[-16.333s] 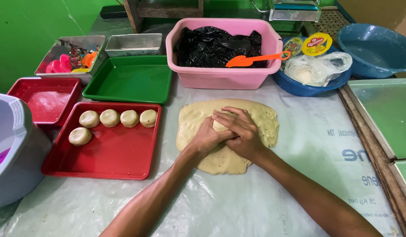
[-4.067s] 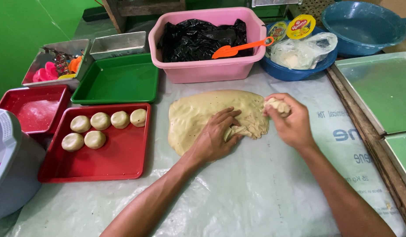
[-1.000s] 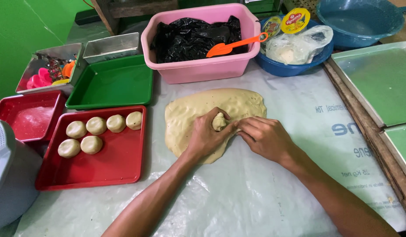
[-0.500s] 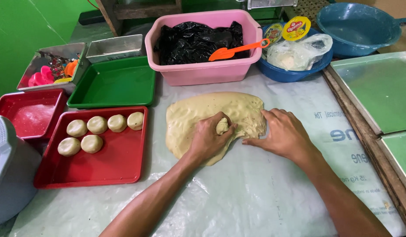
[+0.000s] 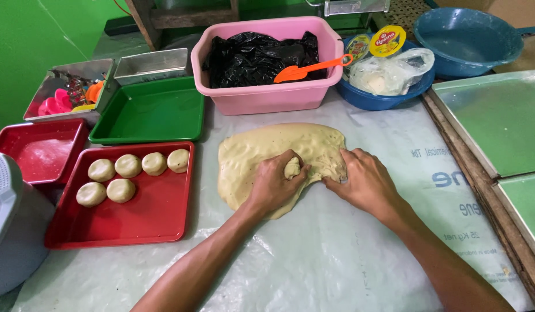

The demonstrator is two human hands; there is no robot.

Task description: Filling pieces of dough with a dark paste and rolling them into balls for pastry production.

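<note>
The left hand (image 5: pixel 274 184) pinches a small lump off the flat, pale, speckled dough (image 5: pixel 261 151); right hand (image 5: pixel 363 182) presses its edge.

Bright, even daylight fills the scene, with no hard shadows; only soft, faint shading lies just under the forearms on the plastic sheet (image 5: pixel 313 260). Mild sheen shows on that sheet's wrinkles below the dough slab (image 5: pixel 261 156). Focus is sharp around the dough; edges bend slightly outward from wide-angle distortion.

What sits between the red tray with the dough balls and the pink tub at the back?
In the head view, a green tray, with nothing in it, lies between the red tray and the pink tub.
</note>
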